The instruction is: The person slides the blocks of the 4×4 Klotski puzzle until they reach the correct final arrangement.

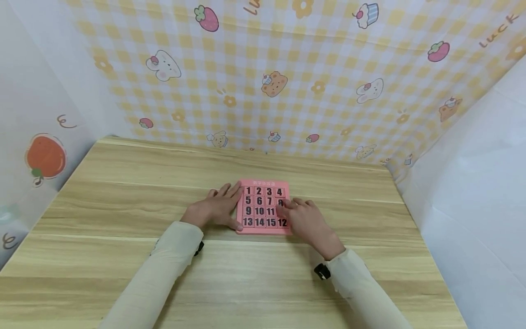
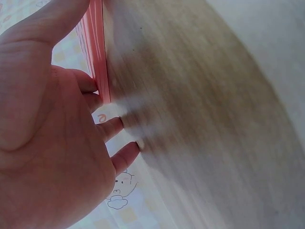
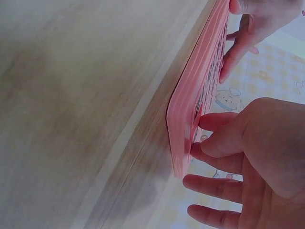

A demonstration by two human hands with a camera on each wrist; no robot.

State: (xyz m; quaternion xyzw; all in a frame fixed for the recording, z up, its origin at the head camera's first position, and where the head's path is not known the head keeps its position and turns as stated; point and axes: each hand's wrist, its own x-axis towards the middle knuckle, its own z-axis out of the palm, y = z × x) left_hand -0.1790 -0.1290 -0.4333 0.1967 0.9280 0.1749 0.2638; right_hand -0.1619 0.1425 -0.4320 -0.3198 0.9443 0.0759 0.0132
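A pink number slide puzzle (image 1: 263,231) lies flat on the table, its black-numbered tiles facing up. Tile 12 sits at the lower right corner, below the right hand's fingertips. My left hand (image 1: 219,209) rests along the puzzle's left side, fingers spread toward the upper corner and thumb at the lower one. From the right, my right hand (image 1: 306,219) reaches over the frame, its fingertips on the right column by tile 8 (image 1: 281,202). The fingertips partly cover the spot between 8 and 12. In the right wrist view, the other fingers extend beside the puzzle's edge (image 3: 178,124).
The wood-grain table (image 1: 246,278) extends around the puzzle. A yellow checked cloth (image 1: 246,59) with cartoon prints hangs behind it, and white sheets (image 1: 472,196) flank both sides. Dark straps (image 1: 322,271) show at the cuffs.
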